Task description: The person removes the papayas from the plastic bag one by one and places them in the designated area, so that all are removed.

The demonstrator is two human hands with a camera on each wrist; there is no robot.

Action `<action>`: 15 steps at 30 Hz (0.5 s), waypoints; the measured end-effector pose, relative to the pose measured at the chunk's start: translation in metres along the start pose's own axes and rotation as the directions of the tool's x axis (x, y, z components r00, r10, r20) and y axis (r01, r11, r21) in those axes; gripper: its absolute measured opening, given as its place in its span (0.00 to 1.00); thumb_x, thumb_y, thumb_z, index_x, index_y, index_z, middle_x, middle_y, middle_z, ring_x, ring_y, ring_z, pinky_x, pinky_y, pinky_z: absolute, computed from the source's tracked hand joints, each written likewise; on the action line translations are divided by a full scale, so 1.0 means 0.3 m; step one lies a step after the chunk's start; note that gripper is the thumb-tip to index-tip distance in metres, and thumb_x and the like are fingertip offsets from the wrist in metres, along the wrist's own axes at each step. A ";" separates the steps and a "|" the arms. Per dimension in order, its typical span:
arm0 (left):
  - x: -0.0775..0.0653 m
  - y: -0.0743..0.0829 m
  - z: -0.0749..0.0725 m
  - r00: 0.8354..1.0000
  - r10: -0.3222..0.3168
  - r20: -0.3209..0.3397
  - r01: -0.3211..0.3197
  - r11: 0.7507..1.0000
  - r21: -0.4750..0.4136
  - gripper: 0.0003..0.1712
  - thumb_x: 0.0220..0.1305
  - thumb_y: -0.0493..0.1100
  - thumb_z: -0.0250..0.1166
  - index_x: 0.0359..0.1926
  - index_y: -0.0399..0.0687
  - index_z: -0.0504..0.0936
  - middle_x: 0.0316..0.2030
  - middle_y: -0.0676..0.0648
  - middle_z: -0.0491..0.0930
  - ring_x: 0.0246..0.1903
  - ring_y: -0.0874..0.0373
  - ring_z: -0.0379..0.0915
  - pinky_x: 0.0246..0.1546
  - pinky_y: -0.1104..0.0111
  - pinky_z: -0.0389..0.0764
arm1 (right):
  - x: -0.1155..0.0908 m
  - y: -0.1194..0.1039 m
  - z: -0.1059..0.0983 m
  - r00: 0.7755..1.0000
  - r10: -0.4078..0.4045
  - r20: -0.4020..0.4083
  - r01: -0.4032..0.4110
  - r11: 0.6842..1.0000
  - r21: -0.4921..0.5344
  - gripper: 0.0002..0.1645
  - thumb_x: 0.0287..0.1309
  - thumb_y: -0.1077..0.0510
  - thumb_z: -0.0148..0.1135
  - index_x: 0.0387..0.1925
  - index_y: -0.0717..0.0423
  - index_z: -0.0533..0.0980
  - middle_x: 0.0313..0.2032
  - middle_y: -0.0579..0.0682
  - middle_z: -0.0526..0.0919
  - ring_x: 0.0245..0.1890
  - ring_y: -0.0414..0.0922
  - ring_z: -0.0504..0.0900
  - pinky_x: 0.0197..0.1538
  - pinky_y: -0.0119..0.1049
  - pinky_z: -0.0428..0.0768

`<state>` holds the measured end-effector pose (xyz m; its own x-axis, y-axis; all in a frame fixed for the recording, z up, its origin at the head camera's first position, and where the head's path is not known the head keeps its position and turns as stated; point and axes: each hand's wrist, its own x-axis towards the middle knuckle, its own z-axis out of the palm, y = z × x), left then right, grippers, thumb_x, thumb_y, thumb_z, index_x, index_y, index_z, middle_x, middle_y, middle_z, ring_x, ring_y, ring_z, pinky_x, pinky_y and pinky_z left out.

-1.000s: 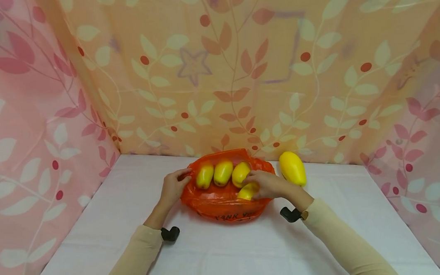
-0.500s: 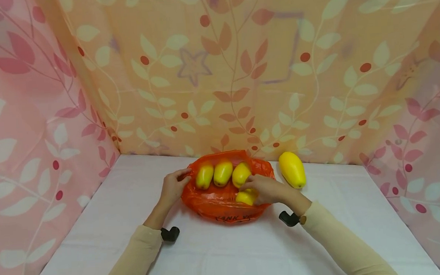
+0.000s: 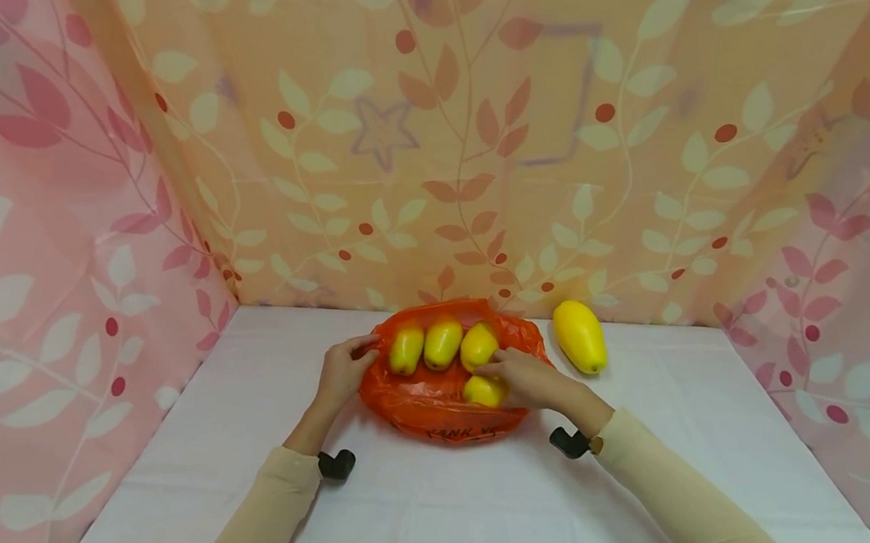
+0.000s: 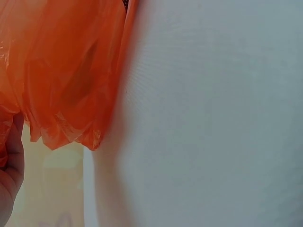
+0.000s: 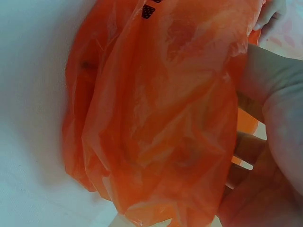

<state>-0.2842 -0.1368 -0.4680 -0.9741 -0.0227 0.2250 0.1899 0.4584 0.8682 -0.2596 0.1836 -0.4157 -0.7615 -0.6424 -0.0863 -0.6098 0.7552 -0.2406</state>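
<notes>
An orange-red plastic bag [image 3: 435,415] lies mouth open on the white table. Three yellow mangoes, such as the left mango [image 3: 407,351], sit in a row toward its back. In front of the rightmost is another yellow mango [image 3: 484,391], with my right hand [image 3: 525,377] reaching over the bag's rim and its fingers around the fruit's far and right side. The right wrist view shows those fingers [image 5: 244,146] partly hidden behind the plastic [image 5: 161,118]. My left hand [image 3: 343,376] pinches the bag's left edge; its fingertips are against the plastic [image 4: 71,71] in the left wrist view.
One more yellow mango [image 3: 580,338] lies on the white tablecloth [image 3: 447,509] to the right of the bag, near the back cloth. Flower-patterned fabric [image 3: 472,138] encloses the table behind and on both sides. Black wrist cameras, one a left camera [image 3: 338,465], hang beside the forearms.
My right hand has moved slightly left and toward me, and the front mango has come down lower inside the bag. My left hand stays at the bag's edge.
</notes>
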 end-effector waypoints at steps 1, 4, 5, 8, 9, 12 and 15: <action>0.001 0.002 0.001 1.000 0.004 0.000 -0.004 1.000 -0.002 0.17 0.63 0.36 0.65 0.53 0.39 0.83 0.51 0.37 0.83 0.54 0.44 0.78 0.57 0.54 0.79 | 0.001 0.001 -0.001 1.000 -0.003 -0.003 0.003 1.000 -0.004 0.33 0.51 0.59 0.73 0.61 0.50 0.76 0.50 0.52 0.77 0.46 0.48 0.74 0.53 0.43 0.80; 0.002 0.005 0.002 1.000 0.009 0.004 -0.009 1.000 0.002 0.17 0.63 0.35 0.65 0.54 0.39 0.83 0.51 0.37 0.83 0.55 0.44 0.78 0.57 0.54 0.79 | 0.003 0.002 -0.002 1.000 -0.005 -0.006 0.005 1.000 -0.010 0.32 0.51 0.59 0.73 0.60 0.50 0.77 0.50 0.53 0.78 0.45 0.48 0.74 0.53 0.44 0.80; 0.002 0.005 0.003 1.000 0.008 0.005 -0.008 1.000 0.003 0.17 0.63 0.36 0.65 0.54 0.39 0.83 0.51 0.37 0.83 0.55 0.44 0.77 0.57 0.54 0.79 | 0.003 0.002 -0.002 1.000 -0.004 -0.007 0.004 1.000 -0.010 0.32 0.51 0.58 0.73 0.60 0.50 0.77 0.50 0.53 0.78 0.45 0.48 0.75 0.53 0.44 0.80; 0.001 0.003 0.005 1.000 0.005 0.006 -0.005 1.000 0.002 0.17 0.63 0.35 0.64 0.54 0.38 0.82 0.52 0.37 0.82 0.56 0.44 0.77 0.58 0.53 0.78 | 0.004 -0.002 -0.003 1.000 -0.003 -0.009 0.003 1.000 -0.013 0.31 0.52 0.57 0.73 0.59 0.51 0.77 0.49 0.53 0.78 0.45 0.47 0.75 0.53 0.44 0.80; 0.000 0.003 0.005 1.000 0.003 0.005 -0.003 1.000 0.002 0.17 0.63 0.35 0.65 0.54 0.38 0.82 0.52 0.37 0.82 0.56 0.44 0.77 0.58 0.53 0.78 | 0.004 -0.003 -0.004 1.000 -0.004 -0.009 0.003 1.000 -0.016 0.31 0.52 0.56 0.73 0.59 0.51 0.77 0.49 0.53 0.78 0.44 0.47 0.75 0.53 0.44 0.80; 0.001 0.002 0.006 1.000 -0.001 0.009 0.001 1.000 -0.004 0.17 0.63 0.35 0.64 0.54 0.38 0.82 0.52 0.37 0.82 0.56 0.44 0.77 0.58 0.53 0.78 | 0.007 -0.004 -0.004 1.000 0.001 -0.007 -0.001 1.000 -0.017 0.30 0.52 0.57 0.73 0.59 0.51 0.78 0.48 0.53 0.78 0.44 0.47 0.75 0.52 0.44 0.80; 0.004 0.004 0.005 1.000 -0.005 0.017 0.005 1.000 -0.005 0.18 0.64 0.35 0.64 0.54 0.39 0.82 0.53 0.37 0.82 0.56 0.44 0.77 0.58 0.53 0.78 | 0.012 -0.001 -0.005 1.000 0.004 -0.001 -0.004 1.000 -0.022 0.30 0.52 0.57 0.73 0.59 0.51 0.78 0.47 0.52 0.78 0.42 0.46 0.74 0.51 0.43 0.80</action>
<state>-0.2854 -0.1350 -0.4672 -0.9770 -0.0094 0.2130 0.1856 0.4540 0.8715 -0.2624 0.1812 -0.4146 -0.7642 -0.6392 -0.0867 -0.6114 0.7605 -0.2187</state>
